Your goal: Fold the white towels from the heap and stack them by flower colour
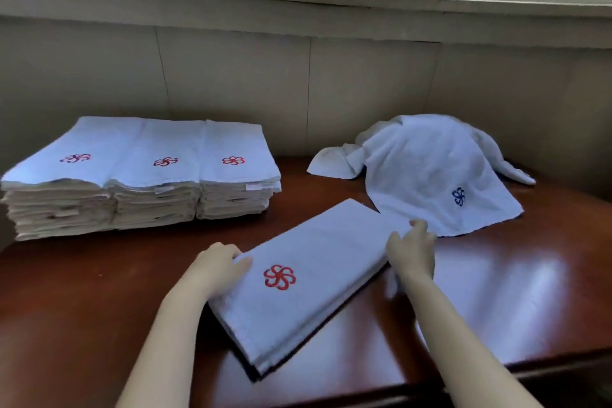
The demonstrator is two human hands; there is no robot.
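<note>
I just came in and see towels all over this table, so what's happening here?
A person is folding white towels on a wooden table. Both hands grip a folded towel with a red flower, the left hand at its left edge, the right hand at its right edge. Three stacks of folded towels sit at the back left. An unfolded heap, with a blue flower showing, waits at the back right.

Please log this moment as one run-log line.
left hand: grips folded red-flower towel | right hand: grips its other edge | heap: remains
</note>
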